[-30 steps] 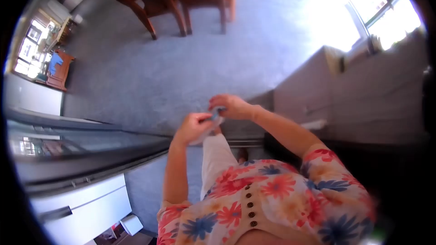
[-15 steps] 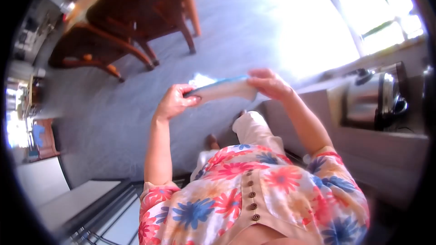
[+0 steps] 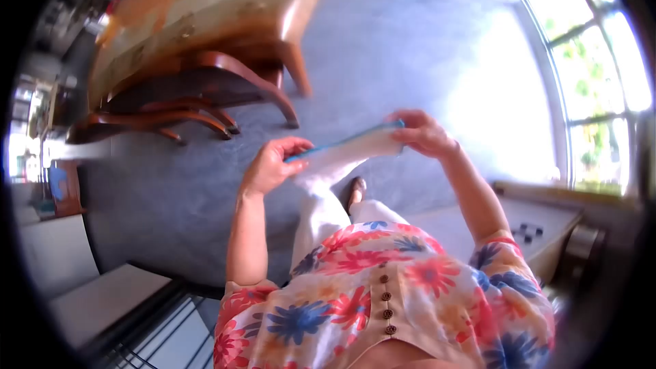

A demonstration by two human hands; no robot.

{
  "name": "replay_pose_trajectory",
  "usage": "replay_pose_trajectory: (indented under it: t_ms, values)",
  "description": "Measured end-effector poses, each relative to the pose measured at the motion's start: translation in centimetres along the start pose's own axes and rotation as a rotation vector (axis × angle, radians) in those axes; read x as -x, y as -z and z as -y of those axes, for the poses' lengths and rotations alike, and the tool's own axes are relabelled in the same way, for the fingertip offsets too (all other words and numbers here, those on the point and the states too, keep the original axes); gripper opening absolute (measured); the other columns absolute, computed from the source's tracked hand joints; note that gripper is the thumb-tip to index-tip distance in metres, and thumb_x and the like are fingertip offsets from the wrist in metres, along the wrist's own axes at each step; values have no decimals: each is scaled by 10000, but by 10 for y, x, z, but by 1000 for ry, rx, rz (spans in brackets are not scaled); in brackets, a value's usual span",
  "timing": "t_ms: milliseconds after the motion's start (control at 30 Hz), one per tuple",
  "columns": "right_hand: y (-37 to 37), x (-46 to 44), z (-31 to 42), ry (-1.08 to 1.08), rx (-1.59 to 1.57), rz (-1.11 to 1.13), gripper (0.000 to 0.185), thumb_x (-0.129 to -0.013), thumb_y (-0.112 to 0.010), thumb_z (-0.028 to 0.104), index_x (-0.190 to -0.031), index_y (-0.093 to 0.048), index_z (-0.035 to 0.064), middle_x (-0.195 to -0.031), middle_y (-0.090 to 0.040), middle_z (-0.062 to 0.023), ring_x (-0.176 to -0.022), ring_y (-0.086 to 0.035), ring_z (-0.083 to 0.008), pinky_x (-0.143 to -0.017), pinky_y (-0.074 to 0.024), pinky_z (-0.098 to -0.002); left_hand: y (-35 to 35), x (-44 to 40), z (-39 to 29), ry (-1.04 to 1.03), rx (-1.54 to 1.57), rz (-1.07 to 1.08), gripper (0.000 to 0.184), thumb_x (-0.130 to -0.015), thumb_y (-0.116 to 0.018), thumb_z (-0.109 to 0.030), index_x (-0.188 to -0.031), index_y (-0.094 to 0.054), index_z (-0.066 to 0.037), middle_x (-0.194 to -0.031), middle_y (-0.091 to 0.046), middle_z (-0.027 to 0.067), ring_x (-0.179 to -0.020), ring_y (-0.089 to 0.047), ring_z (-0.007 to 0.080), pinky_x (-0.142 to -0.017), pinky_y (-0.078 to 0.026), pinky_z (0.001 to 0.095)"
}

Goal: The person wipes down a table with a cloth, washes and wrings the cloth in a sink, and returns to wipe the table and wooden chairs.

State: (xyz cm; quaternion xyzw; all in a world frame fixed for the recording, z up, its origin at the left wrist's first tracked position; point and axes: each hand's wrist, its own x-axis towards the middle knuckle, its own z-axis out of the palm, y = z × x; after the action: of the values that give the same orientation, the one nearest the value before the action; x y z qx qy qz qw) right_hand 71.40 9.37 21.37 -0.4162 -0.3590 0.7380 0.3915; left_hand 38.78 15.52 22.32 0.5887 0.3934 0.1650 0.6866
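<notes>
Since the earlier frame, the bag has been tilted a little more, with its right end now held higher than its left, and the view has been turned so that more of the table is shown at the upper left. It is held up by 2 hands in front of the body, above the floor, and is drawn out lengthwise between them. Its upper edge is trimmed in blue, and the white part is hung below.

The left end is pinched between the thumb and fingers of the left hand; the right end is pinched in the same way by the right hand. Whether the bag is open along the blue edge, or whether anything is inside, cannot be told.

The step in hand is judged to be the holding out or straightening of the bag. For any further handling, both ends would need to be kept pinched and the edge kept level, since the thin material could easily be folded or let slip.

Chairs are set beside the table, and a window is seen at the right.
</notes>
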Motion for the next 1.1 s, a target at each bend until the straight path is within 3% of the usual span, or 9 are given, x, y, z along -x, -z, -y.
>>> replay_pose_trajectory:
  t_ms: [167,300,367,400,567,767,867,967,1100]
  values:
    - [51,-87,74,-121,131,43,230,-814,-689,115,-1013,-622,20,-897,-630,-35,-779,-593,-105,-659,-501,-227,20,-65,-26,17,-198,-141,240,-766,-622,41,-1006,-631,31,-913,-657,43,-820,-588,87,-729,-473,226]
    - [90,-169,137,-113,234,54,164,-833,-652,96,-984,-620,40,-814,-601,11,-667,-551,-57,-559,-467,-191,61,-146,-13,-284,-258,-465,220,-741,-619,11,-959,-649,12,-880,-674,76,-779,-606,118,-709,-485,260]
    - [101,-201,171,-121,252,57,170,-836,-648,112,-990,-617,45,-806,-598,16,-640,-542,-46,-523,-454,-186,72,-180,-59,-259,-60,-587,172,-754,-577,30,-905,-652,-3,-793,-623,-18,-726,-542,52,-658,-450,213]
    - [113,-222,187,125,527,119,185,-835,-649,124,-999,-612,47,-807,-599,16,-630,-541,-45,-509,-450,-184,88,-202,-77,-327,-103,-677,163,-753,-574,21,-892,-655,-2,-785,-622,-19,-720,-541,52,-652,-449,214]
    - [110,-307,270,163,449,41,234,-833,-649,116,-1043,-597,28,-854,-618,-14,-712,-585,-70,-603,-499,-196,163,-269,-152,-506,-94,-797,146,-769,-546,25,-867,-651,-3,-775,-610,-25,-700,-500,40,-646,-413,191]
    - [95,-391,292,-4,922,809,247,-835,-664,129,-1058,-638,25,-981,-655,-50,-912,-600,-115,-830,-495,-277,205,-271,-118,-263,-460,-900,246,-670,-472,89,-812,-652,-1,-821,-642,29,-752,-557,98,-673,-425,220]
    - [89,-451,234,505,1205,657,226,-810,-659,181,-1026,-666,114,-1118,-630,-91,-1064,-582,-251,-943,-444,-345,206,-271,-95,-18,-424,-1024,278,-703,-464,41,-852,-678,-56,-879,-654,112,-825,-609,223,-744,-459,295]
    - [80,-487,163,848,1680,801,591,-821,-576,485,-1344,-416,260,-1480,-270,-31,-1388,-176,-212,-1083,-97,-580,232,-296,-66,22,-528,-1284,255,-811,-502,-62,-1017,-648,-98,-1040,-628,122,-918,-601,279,-795,-462,335]
    - [67,-494,126,829,1769,778,596,-846,-507,525,-1375,-380,280,-1508,-197,20,-1408,-100,-224,-1100,-57,-558,279,-347,-13,360,-1114,-1434,397,-933,-448,-333,-1294,-480,-174,-1376,-431,100,-1219,-436,317,-972,-370,442]
